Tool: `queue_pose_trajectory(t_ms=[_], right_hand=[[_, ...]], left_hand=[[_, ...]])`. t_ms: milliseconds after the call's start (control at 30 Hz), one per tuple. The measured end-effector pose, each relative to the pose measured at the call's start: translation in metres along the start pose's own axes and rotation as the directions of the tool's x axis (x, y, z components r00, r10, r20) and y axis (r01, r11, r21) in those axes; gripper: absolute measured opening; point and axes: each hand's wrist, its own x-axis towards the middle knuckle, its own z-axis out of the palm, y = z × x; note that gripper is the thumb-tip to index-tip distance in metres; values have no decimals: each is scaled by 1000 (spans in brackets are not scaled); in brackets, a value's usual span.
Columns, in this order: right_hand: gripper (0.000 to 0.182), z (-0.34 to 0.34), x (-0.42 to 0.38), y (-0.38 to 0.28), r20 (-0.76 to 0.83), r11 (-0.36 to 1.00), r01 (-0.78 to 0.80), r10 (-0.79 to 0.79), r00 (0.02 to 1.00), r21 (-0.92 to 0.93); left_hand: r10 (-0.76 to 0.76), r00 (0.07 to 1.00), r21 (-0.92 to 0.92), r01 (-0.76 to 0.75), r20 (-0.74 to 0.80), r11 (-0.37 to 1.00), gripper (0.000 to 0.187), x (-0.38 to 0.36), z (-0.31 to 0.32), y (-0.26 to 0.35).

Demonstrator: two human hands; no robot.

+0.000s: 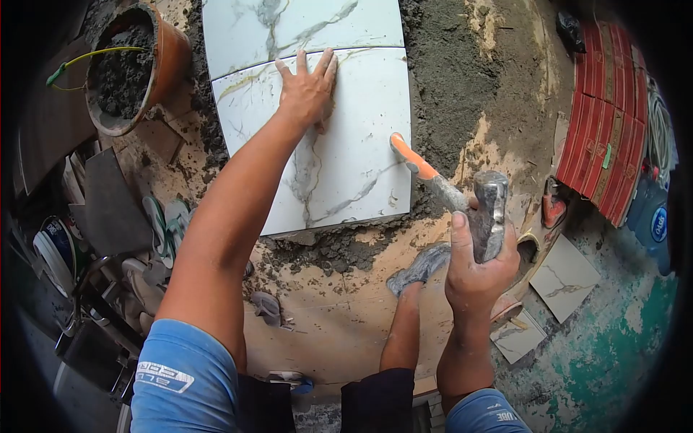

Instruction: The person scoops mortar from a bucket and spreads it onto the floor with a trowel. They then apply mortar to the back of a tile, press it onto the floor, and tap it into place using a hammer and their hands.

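Observation:
My left hand lies with fingers spread on a white marble-patterned tile, its fingertips at the joint with a second tile beyond it. In my right hand is a hammer, gripped around its metal head. The hammer's orange handle points away from me, its end over the right part of the nearer tile. Grey mortar shows beneath the near edge of this tile.
A brown bucket of mortar stands at left. More mortar is spread right of the tiles. Red boxes, a blue water bottle and tile pieces lie at right. Sandals lie at left; my foot is near the tile.

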Motion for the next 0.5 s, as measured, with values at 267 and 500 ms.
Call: queue_pose_trajectory(t_ms=[267,500], right_hand=[[25,3,0,6,32,1000,1,-1,999,-16],[27,-9,-16,7,43,998,-59,60,997,-22]], left_hand=[[13,999,-12,-13,-35,1000,135,0,8,0],[-8,995,-64,1,-99,998,127,4,15,-1]])
